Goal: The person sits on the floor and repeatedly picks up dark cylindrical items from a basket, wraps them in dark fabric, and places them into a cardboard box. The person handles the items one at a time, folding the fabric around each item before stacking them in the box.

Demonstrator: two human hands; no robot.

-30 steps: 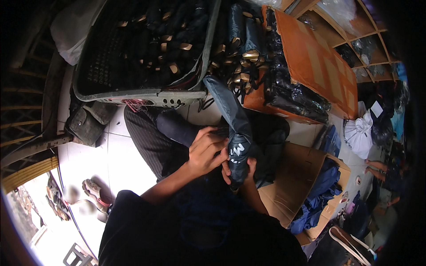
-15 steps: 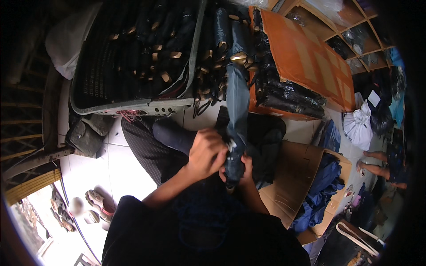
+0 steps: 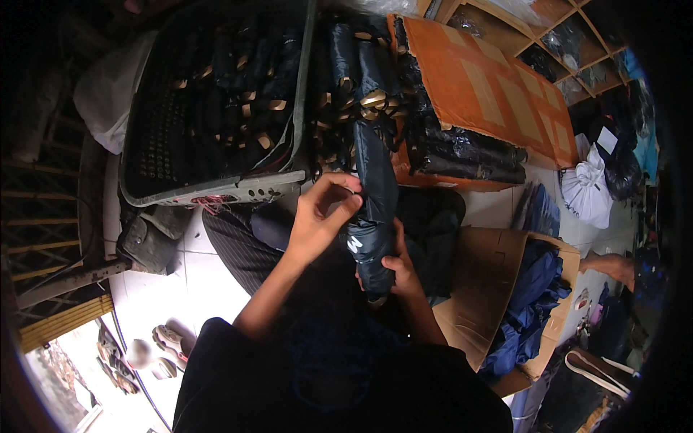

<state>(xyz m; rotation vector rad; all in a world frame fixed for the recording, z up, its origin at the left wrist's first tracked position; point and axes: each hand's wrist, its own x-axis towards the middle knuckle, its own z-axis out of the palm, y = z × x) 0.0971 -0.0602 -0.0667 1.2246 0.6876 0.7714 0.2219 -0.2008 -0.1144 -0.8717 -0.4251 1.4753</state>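
Note:
A dark blue folding umbrella (image 3: 375,180), rolled and slim, points away from me between my hands, with a small white print on its lower part. My right hand (image 3: 403,267) is closed round its near end, thumb on top of the cloth. My left hand (image 3: 317,216) is in a pinch at the umbrella's left edge, thumb and forefinger tips close together on what looks like the cloth's border. Exactly what lies between those tips is too small to tell.
A dark crate (image 3: 216,189) full of folded umbrellas stands at far left. More umbrellas (image 3: 372,68) lie beside it, next to an orange carton (image 3: 498,94). An open brown box (image 3: 476,289) at right holds blue cloth. Another person's leg (image 3: 610,267) shows at far right.
The umbrella's cloth is wrapped wider and its white print now faces up. My left hand has moved up and left, from gripping the middle to pinching the edge.

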